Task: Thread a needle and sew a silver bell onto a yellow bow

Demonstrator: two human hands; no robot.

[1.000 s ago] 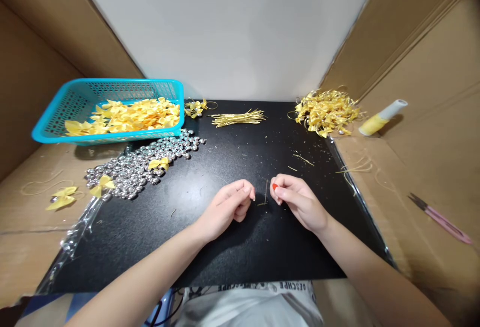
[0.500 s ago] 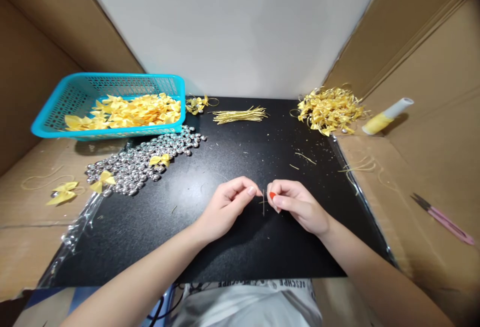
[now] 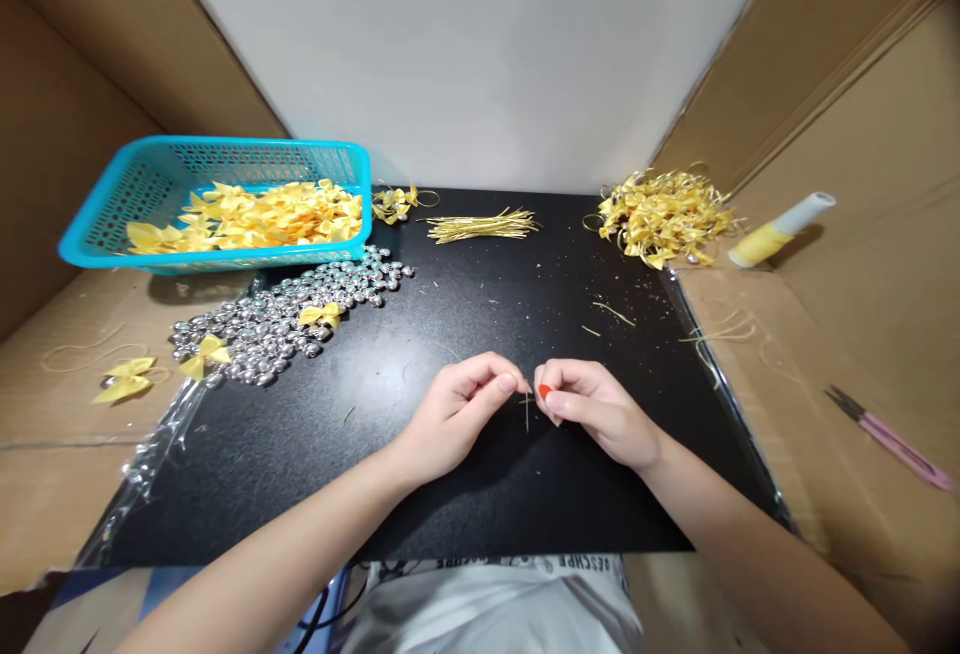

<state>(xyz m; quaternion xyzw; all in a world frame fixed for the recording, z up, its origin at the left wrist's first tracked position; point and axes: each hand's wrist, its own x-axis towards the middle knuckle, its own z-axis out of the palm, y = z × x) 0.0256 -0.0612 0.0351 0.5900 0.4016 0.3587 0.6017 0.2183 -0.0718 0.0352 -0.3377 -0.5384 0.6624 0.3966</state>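
Observation:
Close together over the middle of the black work surface [image 3: 420, 504], my two hands face each other with their fingers pinched. My left hand [image 3: 469, 414] grips a thin gold cord [image 3: 527, 414] between thumb and forefinger. Its fine ends cross in the narrow gap between my fingertips. My right hand [image 3: 592, 409] is also closed, pinching at the other side of the cord. A small red patch [image 3: 544, 391] shows at its thumb and forefinger; what it is I cannot make out. Most of the cord is hidden by my fingers.
At the back left, a blue basket [image 3: 217, 262] holds yellow bows, with silver beads [image 3: 262, 334] spread before it. Gold cords [image 3: 480, 225] lie at the back. Farther right are a pile of finished bows [image 3: 667, 219], a yellow thread spool [image 3: 780, 231] and pink snips [image 3: 892, 442].
Both hands keep almost the same place and pinch. The left fingertips have shifted very slightly towards the right hand, and the view has tilted a little.

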